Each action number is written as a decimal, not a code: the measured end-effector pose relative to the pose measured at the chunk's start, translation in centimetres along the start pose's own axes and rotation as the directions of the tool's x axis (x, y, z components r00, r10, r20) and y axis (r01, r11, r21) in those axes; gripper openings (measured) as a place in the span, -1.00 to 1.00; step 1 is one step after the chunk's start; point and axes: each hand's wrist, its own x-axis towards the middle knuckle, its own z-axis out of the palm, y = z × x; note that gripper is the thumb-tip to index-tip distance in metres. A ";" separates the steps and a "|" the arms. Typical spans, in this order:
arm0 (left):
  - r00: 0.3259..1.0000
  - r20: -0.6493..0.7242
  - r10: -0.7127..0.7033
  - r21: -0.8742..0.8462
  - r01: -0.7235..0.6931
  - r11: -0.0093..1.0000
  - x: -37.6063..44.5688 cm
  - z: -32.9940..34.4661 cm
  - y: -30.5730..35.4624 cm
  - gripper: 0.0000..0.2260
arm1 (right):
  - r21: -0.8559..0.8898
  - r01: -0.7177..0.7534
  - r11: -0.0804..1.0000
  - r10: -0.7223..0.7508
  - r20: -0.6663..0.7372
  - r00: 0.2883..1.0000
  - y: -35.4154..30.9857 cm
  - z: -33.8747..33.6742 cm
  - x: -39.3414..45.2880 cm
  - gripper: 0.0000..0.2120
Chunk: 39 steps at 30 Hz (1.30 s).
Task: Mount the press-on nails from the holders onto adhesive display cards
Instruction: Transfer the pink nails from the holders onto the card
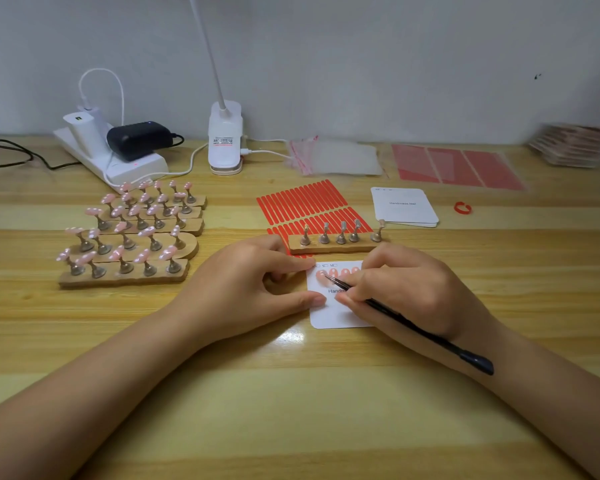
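A white display card lies on the wooden table at centre, with several pink nails in a row near its top edge. My left hand pinches the card's left edge between thumb and forefinger. My right hand grips black tweezers, whose tips touch the leftmost nail. Just behind the card stands a wooden holder with bare metal stands. Several wooden holders carrying pink nails sit to the left.
A sheet of red adhesive strips lies behind the bare holder. A stack of blank cards, a red ring, plastic bags and red sheets sit at right. A power strip and lamp base stand at the back.
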 end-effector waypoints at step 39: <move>0.984 -0.078 0.159 0.049 -0.155 0.987 -0.3 0.2 0.0 -0.67 | -0.206 0.205 0.957 -0.185 0.111 0.976 -0.5 -0.2 0.2 -0.76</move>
